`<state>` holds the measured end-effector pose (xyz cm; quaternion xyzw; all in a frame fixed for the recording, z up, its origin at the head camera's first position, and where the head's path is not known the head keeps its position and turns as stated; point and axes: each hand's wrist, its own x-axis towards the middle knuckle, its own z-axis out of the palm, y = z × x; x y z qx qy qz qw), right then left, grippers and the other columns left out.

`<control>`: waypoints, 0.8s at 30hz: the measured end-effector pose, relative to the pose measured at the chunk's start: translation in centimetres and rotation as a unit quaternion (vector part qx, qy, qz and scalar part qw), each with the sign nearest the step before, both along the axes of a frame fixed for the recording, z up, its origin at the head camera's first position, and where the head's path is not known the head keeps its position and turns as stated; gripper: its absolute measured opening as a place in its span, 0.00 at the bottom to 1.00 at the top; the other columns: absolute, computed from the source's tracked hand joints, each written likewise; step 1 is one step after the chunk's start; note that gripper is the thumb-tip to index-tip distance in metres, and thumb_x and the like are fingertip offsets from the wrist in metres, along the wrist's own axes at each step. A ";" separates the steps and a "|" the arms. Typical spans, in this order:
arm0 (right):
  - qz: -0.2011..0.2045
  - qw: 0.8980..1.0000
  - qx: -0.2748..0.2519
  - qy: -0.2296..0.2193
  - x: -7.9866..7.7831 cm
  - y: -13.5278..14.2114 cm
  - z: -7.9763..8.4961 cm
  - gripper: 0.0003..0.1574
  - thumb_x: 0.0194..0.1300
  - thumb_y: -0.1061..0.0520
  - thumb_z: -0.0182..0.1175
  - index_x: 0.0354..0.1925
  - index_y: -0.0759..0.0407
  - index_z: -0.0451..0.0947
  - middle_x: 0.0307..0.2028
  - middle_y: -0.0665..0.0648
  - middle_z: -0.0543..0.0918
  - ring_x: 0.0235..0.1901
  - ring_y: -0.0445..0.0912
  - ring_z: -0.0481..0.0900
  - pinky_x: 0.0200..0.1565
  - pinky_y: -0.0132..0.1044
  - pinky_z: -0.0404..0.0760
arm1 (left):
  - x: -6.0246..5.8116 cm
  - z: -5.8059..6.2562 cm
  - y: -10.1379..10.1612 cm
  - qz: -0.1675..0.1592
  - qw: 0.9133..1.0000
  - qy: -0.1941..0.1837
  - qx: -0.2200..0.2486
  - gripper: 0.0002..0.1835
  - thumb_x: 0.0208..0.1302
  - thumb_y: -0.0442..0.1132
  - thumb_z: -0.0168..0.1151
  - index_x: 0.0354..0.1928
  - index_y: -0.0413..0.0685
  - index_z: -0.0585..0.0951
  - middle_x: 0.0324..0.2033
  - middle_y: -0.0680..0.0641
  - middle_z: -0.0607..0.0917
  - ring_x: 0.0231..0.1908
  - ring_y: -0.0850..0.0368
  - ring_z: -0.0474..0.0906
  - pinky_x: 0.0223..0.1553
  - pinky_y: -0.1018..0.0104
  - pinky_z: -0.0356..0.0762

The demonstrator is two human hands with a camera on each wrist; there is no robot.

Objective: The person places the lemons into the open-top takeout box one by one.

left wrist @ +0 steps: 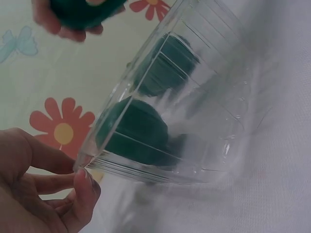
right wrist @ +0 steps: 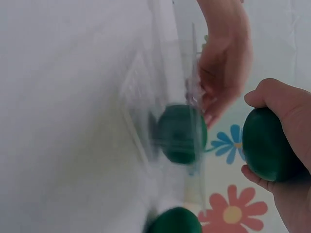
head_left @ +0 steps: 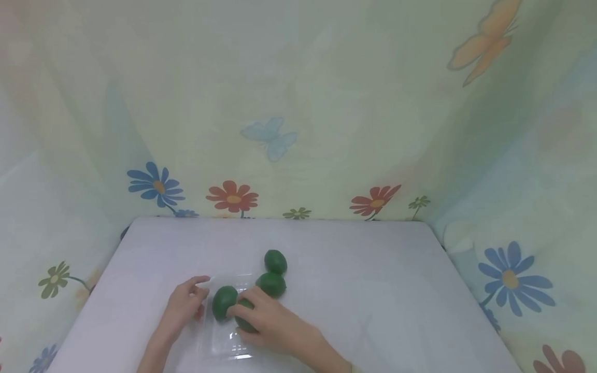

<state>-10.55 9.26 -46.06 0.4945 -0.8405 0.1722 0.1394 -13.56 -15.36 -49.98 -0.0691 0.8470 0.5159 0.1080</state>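
Observation:
A clear plastic box stands on the white table, with one green lime inside it. At its left side my left hand pinches the rim; in the left wrist view the thumb and forefinger meet at the box's corner. My right hand grips another lime over the box, fingers and thumb curled round it. Just beyond the box's right side lies a third lime, with one more lime close behind it.
The white table extends to the right and back of the box. Around it hangs a pale curtain printed with flowers and butterflies, close along the table's back edge.

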 end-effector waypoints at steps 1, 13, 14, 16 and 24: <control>0.008 1.000 -0.003 0.007 -0.1 -0.5 -0.4 0.21 0.63 0.55 0.70 0.54 0.47 0.79 0.50 0.47 0.77 0.48 0.39 0.73 0.57 0.25 0.72 | 0.1 -0.1 0.0 0.002 1.000 -0.002 -0.001 0.25 0.73 0.38 0.56 0.69 0.37 0.73 0.34 0.43 0.83 0.20 0.54 0.78 0.27 0.63 0.77; 0.032 0.997 0.057 -0.050 0.7 -3.3 -3.5 0.19 0.72 0.47 0.64 0.58 0.49 0.77 0.50 0.48 0.76 0.43 0.33 0.71 0.48 0.11 0.68 | 0.4 -0.6 0.5 0.009 1.000 0.005 0.019 0.25 0.72 0.37 0.56 0.68 0.36 0.72 0.38 0.40 0.84 0.21 0.54 0.78 0.23 0.64 0.79; 0.030 0.996 0.063 -0.063 0.7 -3.5 -3.6 0.19 0.73 0.46 0.63 0.58 0.48 0.77 0.51 0.47 0.76 0.43 0.32 0.70 0.47 0.11 0.68 | 0.4 -0.6 0.5 0.009 1.000 0.005 0.018 0.25 0.72 0.36 0.56 0.68 0.36 0.72 0.39 0.40 0.84 0.20 0.54 0.78 0.23 0.65 0.79; 0.025 0.993 0.073 -0.087 0.8 -3.8 -3.7 0.17 0.75 0.46 0.61 0.58 0.48 0.77 0.50 0.46 0.75 0.42 0.31 0.70 0.46 0.10 0.68 | 0.4 -0.5 0.5 0.009 1.000 0.006 0.017 0.25 0.72 0.36 0.56 0.68 0.37 0.72 0.40 0.39 0.84 0.20 0.54 0.79 0.23 0.65 0.79; -0.010 0.978 0.116 -0.171 0.8 -5.1 -3.6 0.18 0.80 0.43 0.52 0.59 0.46 0.76 0.50 0.43 0.77 0.40 0.27 0.71 0.43 0.12 0.70 | 0.2 0.0 0.1 0.013 1.000 0.002 0.015 0.25 0.72 0.37 0.57 0.68 0.37 0.73 0.43 0.37 0.85 0.20 0.54 0.79 0.23 0.65 0.78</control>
